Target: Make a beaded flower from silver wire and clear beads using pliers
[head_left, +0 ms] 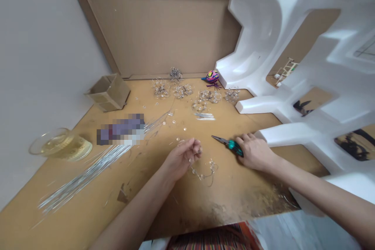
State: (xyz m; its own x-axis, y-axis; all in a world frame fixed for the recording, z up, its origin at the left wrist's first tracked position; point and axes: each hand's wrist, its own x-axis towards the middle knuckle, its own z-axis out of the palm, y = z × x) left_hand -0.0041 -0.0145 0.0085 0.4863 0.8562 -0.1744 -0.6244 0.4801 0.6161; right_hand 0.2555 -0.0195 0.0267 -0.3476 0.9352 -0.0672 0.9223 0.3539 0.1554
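Observation:
My left hand (184,157) is pinched closed on one end of a wire strand with clear beads (202,175), which curves down and to the right over the table. My right hand (254,151) lies on the table to the right, fingers wrapped round the green and black handle of the needle-nose pliers (227,143). The jaws of the pliers point left, toward my left hand. Loose clear beads (178,139) are scattered just beyond my left hand. A small stack of short wires (205,116) lies farther back.
Several coiled beaded wire pieces (182,91) sit at the back. Long straight wires (96,168) lie at left beside a glass of yellowish liquid (63,145) and an open cardboard box (109,93). White foam packaging (293,133) borders the right side; a colourful ball-shaped object (212,76) rests against it.

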